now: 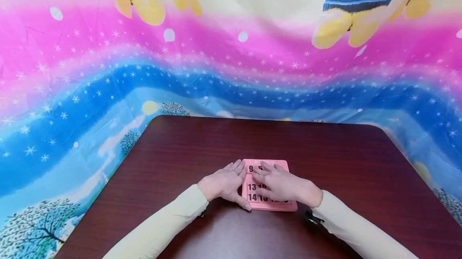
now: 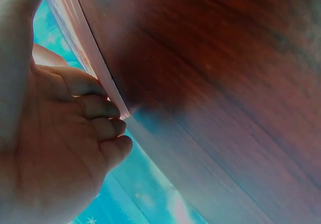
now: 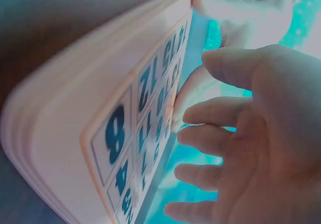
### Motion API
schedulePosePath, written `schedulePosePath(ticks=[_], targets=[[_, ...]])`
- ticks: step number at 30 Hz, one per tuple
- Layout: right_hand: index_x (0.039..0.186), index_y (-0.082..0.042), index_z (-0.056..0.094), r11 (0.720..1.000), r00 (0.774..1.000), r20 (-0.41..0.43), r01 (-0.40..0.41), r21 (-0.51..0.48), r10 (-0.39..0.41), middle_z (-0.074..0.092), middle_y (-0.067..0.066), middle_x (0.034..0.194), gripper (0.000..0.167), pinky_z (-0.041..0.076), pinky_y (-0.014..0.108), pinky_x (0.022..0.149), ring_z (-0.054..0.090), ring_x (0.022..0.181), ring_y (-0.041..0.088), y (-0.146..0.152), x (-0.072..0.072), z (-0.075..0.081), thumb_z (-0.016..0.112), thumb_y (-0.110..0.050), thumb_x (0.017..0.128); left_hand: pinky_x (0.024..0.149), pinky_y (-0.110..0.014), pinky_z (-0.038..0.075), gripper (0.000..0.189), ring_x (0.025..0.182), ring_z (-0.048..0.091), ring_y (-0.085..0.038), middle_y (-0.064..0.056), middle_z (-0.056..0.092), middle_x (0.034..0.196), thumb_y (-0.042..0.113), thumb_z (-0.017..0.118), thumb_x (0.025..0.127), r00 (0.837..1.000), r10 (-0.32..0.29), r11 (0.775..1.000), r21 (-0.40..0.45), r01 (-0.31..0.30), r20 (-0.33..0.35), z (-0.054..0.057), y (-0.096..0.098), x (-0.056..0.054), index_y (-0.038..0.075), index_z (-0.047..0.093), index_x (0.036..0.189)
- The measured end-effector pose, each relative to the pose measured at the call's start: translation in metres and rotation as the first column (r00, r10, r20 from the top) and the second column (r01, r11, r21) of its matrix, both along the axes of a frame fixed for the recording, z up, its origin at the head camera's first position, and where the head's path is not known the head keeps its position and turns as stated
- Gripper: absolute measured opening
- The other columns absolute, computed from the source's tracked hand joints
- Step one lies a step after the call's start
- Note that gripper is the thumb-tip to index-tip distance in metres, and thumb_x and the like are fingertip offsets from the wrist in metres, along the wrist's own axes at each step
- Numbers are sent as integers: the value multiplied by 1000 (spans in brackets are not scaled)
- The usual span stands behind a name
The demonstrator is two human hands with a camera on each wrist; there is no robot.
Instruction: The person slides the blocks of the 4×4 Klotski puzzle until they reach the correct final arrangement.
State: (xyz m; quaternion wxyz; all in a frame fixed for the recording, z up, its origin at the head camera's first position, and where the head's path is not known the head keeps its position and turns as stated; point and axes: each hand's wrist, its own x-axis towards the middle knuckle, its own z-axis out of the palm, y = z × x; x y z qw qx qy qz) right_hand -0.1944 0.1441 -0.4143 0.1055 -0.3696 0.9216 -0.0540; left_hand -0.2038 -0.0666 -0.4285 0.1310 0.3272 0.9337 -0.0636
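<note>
A pink number slide puzzle with black numerals on square tiles lies flat on the table. My left hand rests along its left edge, the fingers extended and the thumb reaching to the near left corner. In the left wrist view, the fingertips of the left hand touch the puzzle's side. Over the tiles lies my right hand, its fingers spread and covering several numerals. From the right wrist, the right hand appears above the board, with tiles such as 8 and 12 showing; fingertip contact cannot be made out.
The dark reddish-brown wooden table extends around the puzzle on all sides. Behind it hangs a printed cloth in pink, blue and cream, running down past the table's far and side edges.
</note>
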Motion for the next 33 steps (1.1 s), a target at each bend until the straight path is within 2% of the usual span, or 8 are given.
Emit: schedulePosePath(ticks=[7,14,23,27,33], targets=[[146,-11,47,999,999,23,28,23,-28,38,11,157,57,30,68,112,27,148,39,-3,-17,-7,53,-42,99,126,-35,18,127,154,14,-27,-16,17,164,90,54,67,1000,-5,1000,-1,5,-9,0,0,1,3,25,155],[147,-9,45,999,1000,21,21,38,-22,38,11,157,59,32,67,112,28,148,39,-4,-19,-12,54,-42,99,126,-35,18,126,154,14,-27,-17,17,164,89,54,68,1000,-4,1000,4,4,-6,1,0,1,2,25,155],[148,-11,44,998,999,20,33,58,-34,39,9,157,60,30,67,112,28,148,37,-4,-11,-9,53,-44,99,126,-35,18,127,153,14,-27,-17,15,164,90,54,67,1000,-9,1000,-3,8,-14,0,0,1,3,24,155],[148,-13,44,998,1000,8,25,63,-26,40,8,156,61,30,67,112,29,148,36,-4,-5,-8,52,-48,98,126,-36,18,127,153,14,-27,-17,15,164,89,54,67,1000,-8,1000,-6,8,-13,0,0,1,2,24,155],[146,-10,47,999,1000,-7,-4,41,5,42,10,155,59,27,68,114,31,147,38,-3,6,-8,54,-43,98,126,-36,19,127,153,15,-27,-18,15,164,89,55,68,1000,-13,1000,-4,13,-20,0,0,1,2,24,155]])
